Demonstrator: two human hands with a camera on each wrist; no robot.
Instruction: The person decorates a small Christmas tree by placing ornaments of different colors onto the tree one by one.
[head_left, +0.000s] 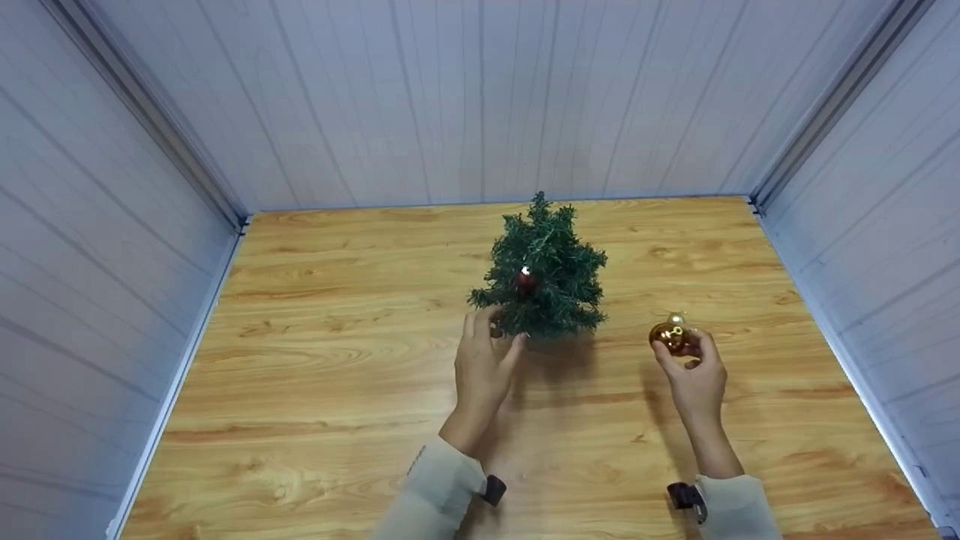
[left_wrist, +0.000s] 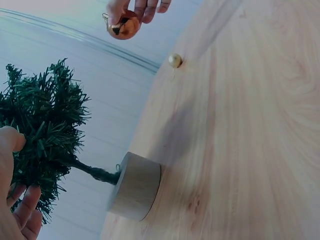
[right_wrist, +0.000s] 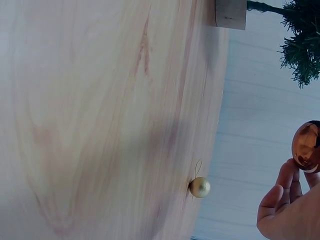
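A small artificial Christmas tree (head_left: 547, 262) stands upright, a dark red bauble (head_left: 526, 281) hanging on its front. My left hand (head_left: 481, 371) holds the tree's lower left branches, and the left wrist view shows foliage between thumb and fingers. In my right hand (head_left: 697, 375) is a shiny gold bauble (head_left: 666, 337), pinched by thumb and fingers above the table, right of the tree. The bauble has a thin hanging loop. On the table lies a smaller matte gold bauble (right_wrist: 200, 187) with a string loop, just beyond the right hand in the head view.
The tree's round wooden base (left_wrist: 136, 186) sits on the wood-grain table (head_left: 337, 390). Pale panelled walls (head_left: 480, 105) enclose the table at the back and both sides.
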